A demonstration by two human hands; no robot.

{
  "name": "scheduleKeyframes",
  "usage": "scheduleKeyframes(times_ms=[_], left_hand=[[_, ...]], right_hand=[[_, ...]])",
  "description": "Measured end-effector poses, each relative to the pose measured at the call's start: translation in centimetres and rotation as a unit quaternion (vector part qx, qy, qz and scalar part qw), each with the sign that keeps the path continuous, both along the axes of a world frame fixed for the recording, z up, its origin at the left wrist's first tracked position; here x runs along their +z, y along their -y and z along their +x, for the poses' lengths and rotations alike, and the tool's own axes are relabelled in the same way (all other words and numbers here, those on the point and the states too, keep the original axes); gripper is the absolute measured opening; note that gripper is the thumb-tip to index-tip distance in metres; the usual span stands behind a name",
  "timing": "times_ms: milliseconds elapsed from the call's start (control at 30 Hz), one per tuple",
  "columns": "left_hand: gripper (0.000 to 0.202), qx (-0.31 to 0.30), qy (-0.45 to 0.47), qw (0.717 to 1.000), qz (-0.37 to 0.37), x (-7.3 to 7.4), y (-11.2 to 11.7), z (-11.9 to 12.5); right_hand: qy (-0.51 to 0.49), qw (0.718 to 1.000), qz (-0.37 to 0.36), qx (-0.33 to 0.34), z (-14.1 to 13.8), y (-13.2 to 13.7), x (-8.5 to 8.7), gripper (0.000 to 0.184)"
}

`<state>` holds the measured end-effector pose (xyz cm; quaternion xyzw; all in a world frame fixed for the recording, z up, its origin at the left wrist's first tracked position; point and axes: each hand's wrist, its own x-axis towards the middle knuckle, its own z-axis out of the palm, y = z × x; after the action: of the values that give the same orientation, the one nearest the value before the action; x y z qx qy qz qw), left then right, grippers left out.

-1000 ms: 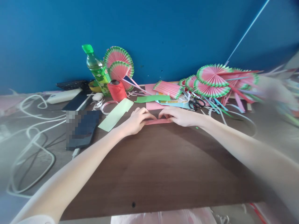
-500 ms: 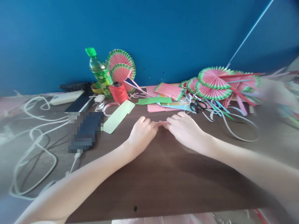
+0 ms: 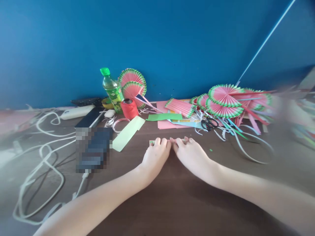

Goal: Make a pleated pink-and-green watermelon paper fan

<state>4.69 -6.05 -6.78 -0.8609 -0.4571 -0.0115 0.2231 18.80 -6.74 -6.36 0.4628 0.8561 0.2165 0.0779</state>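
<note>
A narrow folded strip of pink paper (image 3: 151, 142) with a green tip lies low on the table, mostly hidden by my fingers. My left hand (image 3: 157, 154) has its curled fingers on the left part, and the green tip sticks out past them. Close beside it, my right hand (image 3: 188, 151) is closed over the right part. Both sets of fingertips press near the tabletop, with only a small gap between the hands. Behind them lie a pleated pink paper (image 3: 180, 107) with green edges and a plain green strip (image 3: 164, 117).
Left are a pale green sheet (image 3: 128, 134), a blurred-out dark device (image 3: 94, 149), white cables (image 3: 62, 182), a red roll (image 3: 129, 108) and a green-capped bottle (image 3: 112, 90). Finished-looking paper fans (image 3: 225, 98) and black scissors (image 3: 209, 124) are at the right back, below a blue wall (image 3: 172, 39).
The view has tilted up, so everything sits lower in the picture. The strip's green left end now shows beyond my left hand, and my fingers look more bent down onto the table.
</note>
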Motion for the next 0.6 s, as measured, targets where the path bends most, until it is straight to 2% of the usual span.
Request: scheduleKeyframes(times_ms=[133, 267, 367, 600], left_hand=[[0.028, 0.011, 0.032, 0.999, 0.029, -0.4, -0.8, 0.2], [0.023, -0.02, 0.083, 0.995, 0.052, -0.6, -1.9, -0.5], [0.022, -0.048, 0.113, 0.991, 0.05, -0.6, -2.5, -1.2], [0.02, -0.086, 0.133, 0.987, 0.03, -0.8, -3.4, -2.0]], right_hand=[[0.023, 0.996, 0.086, 0.019, -0.8, 0.1, -1.5, 0.047], [0.028, 0.992, 0.118, 0.03, -1.1, -0.2, -2.0, 0.045], [0.006, 0.994, 0.108, 0.03, -0.9, -0.5, -1.5, 0.042], [-0.12, 0.991, 0.041, 0.044, -0.2, -2.0, -0.4, 0.027]])
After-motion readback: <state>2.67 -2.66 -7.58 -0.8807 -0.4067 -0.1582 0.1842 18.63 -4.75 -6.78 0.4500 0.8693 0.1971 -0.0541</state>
